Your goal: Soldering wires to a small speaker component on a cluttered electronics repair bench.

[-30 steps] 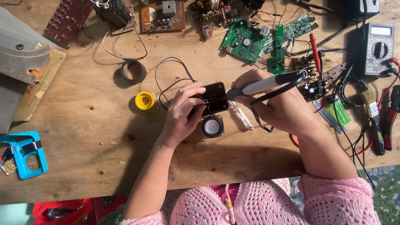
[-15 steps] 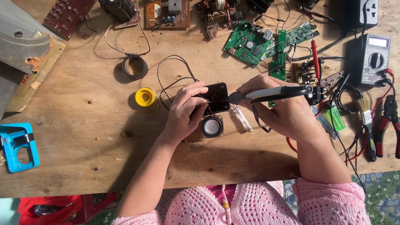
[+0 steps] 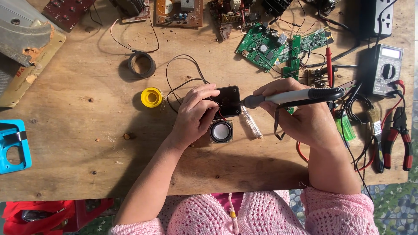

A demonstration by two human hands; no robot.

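Black circuit board [image 3: 229, 101] pinched by left hand [image 3: 193, 116] fingers, right hand [image 3: 305, 119] fingers clamped on soldering iron [image 3: 291, 96]

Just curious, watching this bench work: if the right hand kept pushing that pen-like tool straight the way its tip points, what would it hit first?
Probably the small black board, right at the tip of the soldering iron held by the right hand. Just beyond it lie the left hand's fingers. Whether the tip is touching can't be told.

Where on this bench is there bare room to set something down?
Bare wood lies left of the left hand, between the yellow spool and the blue holder, and along the near table edge. Crowded: circuit boards along the back, multimeter and pliers at right.
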